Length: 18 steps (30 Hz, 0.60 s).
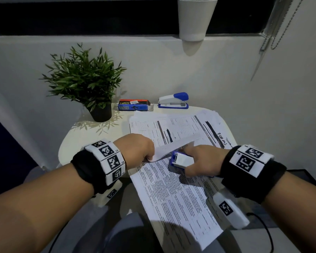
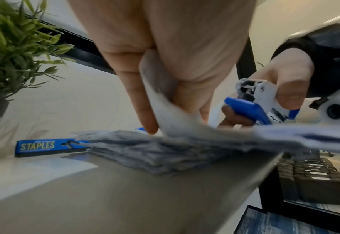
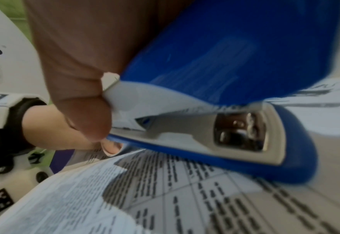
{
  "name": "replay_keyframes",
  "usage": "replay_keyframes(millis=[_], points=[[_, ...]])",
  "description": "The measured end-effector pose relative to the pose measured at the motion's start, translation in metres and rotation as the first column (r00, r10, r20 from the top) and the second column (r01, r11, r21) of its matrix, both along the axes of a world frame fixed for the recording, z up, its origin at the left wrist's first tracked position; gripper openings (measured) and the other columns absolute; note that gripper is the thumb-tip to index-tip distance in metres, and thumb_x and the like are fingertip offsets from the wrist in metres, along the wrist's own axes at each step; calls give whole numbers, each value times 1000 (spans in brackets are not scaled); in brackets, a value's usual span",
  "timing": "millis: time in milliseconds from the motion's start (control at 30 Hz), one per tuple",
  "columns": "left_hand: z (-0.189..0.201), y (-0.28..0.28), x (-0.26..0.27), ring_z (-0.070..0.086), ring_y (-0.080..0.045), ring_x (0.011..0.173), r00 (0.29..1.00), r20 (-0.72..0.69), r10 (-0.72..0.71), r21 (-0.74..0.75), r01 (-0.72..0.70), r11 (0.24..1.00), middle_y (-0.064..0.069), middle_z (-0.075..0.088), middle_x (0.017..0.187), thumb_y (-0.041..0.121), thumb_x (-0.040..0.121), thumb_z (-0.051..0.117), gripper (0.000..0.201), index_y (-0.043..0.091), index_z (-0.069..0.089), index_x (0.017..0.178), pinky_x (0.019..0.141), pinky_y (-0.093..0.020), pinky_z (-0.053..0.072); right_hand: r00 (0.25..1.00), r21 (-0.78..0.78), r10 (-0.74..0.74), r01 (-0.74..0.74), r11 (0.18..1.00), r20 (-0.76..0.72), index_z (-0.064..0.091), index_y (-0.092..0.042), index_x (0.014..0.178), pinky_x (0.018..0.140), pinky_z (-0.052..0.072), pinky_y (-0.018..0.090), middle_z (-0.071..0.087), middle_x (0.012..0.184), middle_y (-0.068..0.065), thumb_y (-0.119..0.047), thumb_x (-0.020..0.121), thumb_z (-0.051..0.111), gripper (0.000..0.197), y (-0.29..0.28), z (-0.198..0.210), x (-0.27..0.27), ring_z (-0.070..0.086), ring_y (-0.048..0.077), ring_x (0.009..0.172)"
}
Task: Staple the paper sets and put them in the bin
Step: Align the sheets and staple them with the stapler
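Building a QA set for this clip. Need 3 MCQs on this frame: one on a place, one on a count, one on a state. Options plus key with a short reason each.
1. Where is the box of staples?
A. between the potted plant and the idle stapler
B. on top of the paper pile
C. in the left hand

2. How many staplers are in view?
A. one
B. two
C. three

3. What is the left hand doing?
A. lying flat on the table
B. pinching a lifted paper corner
C. holding the held stapler

Key: 1 A, the box sits on the table between pot and stapler. 2 B, one at the back, one in the right hand. 3 B, thumb and fingers pinch the raised sheets.
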<state>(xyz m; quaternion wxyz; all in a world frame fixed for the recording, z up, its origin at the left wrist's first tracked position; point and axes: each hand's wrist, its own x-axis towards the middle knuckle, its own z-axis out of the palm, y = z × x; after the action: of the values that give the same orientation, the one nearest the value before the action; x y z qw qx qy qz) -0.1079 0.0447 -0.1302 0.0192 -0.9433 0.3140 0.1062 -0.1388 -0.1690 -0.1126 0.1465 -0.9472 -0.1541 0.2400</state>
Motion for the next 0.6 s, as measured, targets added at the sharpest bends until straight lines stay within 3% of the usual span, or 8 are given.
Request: replay_keyframes(millis=[133, 233, 300, 333, 400, 467, 533, 600], points=[[4, -7, -8, 58, -20, 104, 1000, -8, 30, 11, -29, 1000, -1, 64, 113, 16, 94, 49, 25, 17, 65, 113, 90, -30, 46, 999, -34, 29, -28, 999, 15, 44, -28, 100, 69, 41, 26, 54, 91, -4, -35, 82, 65, 29, -2, 0, -1, 53, 16, 83], [1, -4, -7, 56, -17, 108, 998, -45, 48, -61, -51, 997, 1, 62, 117, 11, 92, 53, 27, 16, 67, 115, 90, -23, 41, 998, -45, 53, -51, 998, 28, 48, -22, 103, 72, 44, 27, 57, 92, -1, -35, 82, 65, 30, -3, -3, -1, 54, 17, 83], [1, -1, -6, 56, -14, 106, 990, -43, 132, -171, -138, 976, 4, 63, 114, 10, 90, 56, 27, 19, 67, 113, 86, -21, 41, 999, 34, 31, -32, 999, 20, 53, -20, 101, 69, 47, 28, 61, 90, 1, -39, 81, 66, 31, -5, -1, 2, 58, 17, 77], [3, 1, -7, 57, -13, 101, 972, -61, 229, -265, -237, 935, 4, 64, 109, 12, 90, 57, 24, 20, 68, 110, 83, -21, 42, 1000, 124, -28, 27, 992, 7, 54, -22, 95, 65, 48, 28, 63, 84, 0, -46, 77, 64, 32, -8, 3, 5, 59, 17, 73], [8, 5, -7, 58, -13, 91, 907, -123, 404, -480, -410, 776, 2, 67, 100, 16, 89, 59, 18, 21, 69, 103, 75, -19, 42, 977, 324, -197, 163, 932, 75, 52, -23, 77, 57, 44, 26, 59, 69, -6, -57, 65, 53, 36, -12, 14, 12, 58, 15, 65], [13, 7, -6, 59, -15, 88, 858, -185, 480, -600, -485, 636, 2, 67, 96, 13, 87, 60, 17, 21, 69, 99, 70, -20, 43, 892, 585, -401, 216, 782, 206, 49, -21, 65, 50, 36, 23, 54, 48, -6, -49, 73, 53, 30, -13, 29, 19, 51, 8, 49], [19, 5, -5, 60, -15, 91, 861, -192, 471, -633, -475, 611, 2, 67, 98, 11, 86, 62, 20, 21, 69, 101, 77, -22, 45, 798, 832, -573, 182, 525, 187, 50, -16, 62, 41, 36, 19, 53, 39, -5, -26, 86, 55, 26, -9, 47, 27, 46, 4, 35], [25, -1, -7, 59, -12, 92, 880, -193, 435, -631, -450, 632, 6, 64, 98, 11, 86, 62, 24, 19, 68, 109, 81, -20, 42, 743, 949, -656, 95, 300, 133, 51, -7, 73, 39, 38, 15, 58, 52, -4, -12, 91, 49, 19, -3, 65, 34, 49, 2, 38]])
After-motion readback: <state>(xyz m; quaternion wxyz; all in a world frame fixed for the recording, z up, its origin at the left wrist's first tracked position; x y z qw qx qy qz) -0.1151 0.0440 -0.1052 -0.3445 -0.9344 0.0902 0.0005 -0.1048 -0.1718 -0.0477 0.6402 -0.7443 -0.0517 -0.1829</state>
